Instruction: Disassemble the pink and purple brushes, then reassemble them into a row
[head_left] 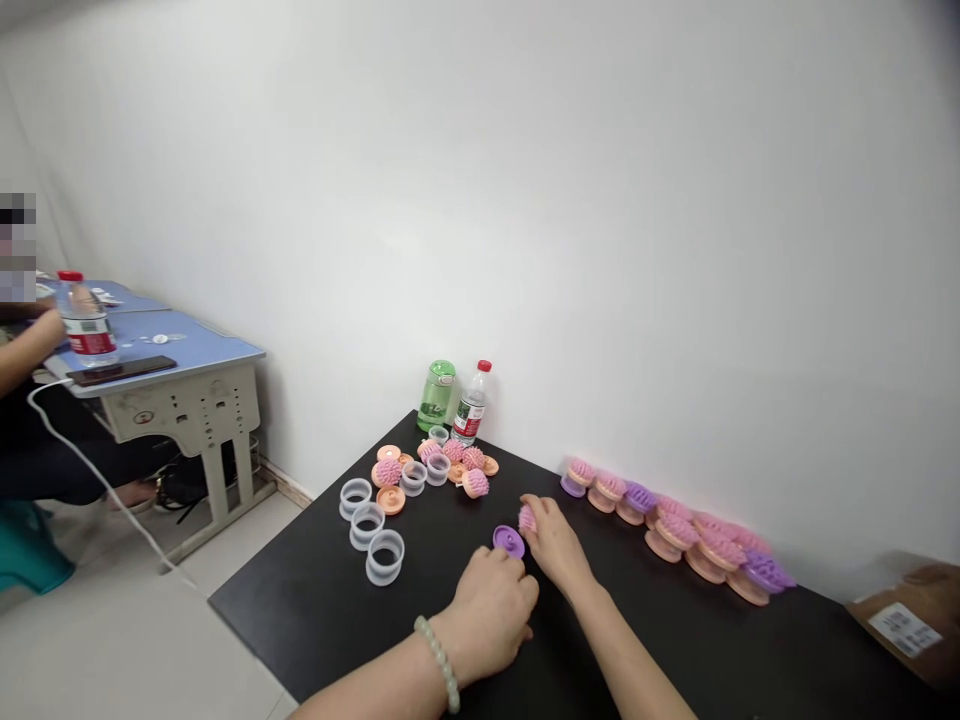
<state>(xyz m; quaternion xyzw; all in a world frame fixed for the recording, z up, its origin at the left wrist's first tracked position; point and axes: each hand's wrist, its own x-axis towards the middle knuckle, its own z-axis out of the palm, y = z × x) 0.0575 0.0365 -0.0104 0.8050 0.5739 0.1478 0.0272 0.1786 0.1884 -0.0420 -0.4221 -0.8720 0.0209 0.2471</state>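
My left hand (pixel 491 608), with a beaded bracelet on its wrist, is curled low over the black table, just in front of a round purple disc (pixel 508 542). What it holds, if anything, is hidden. To its right, my right hand (pixel 553 543) has its fingers closed on a pink bristled piece (pixel 527 519), beside the purple disc. Left of the hands are several clear rings (pixel 385 558), orange discs (pixel 391 500) and more pink bristled pieces (pixel 475 484). Along the wall at the right stands a row of assembled pink and purple brushes (pixel 670 532).
A green bottle (pixel 436 396) and a red-capped water bottle (pixel 470 405) stand at the back corner of the black table (pixel 300 600). A brown package (pixel 911 620) lies at the far right. Another person's arm (pixel 30 350) rests at a blue desk (pixel 202 345) on the left.
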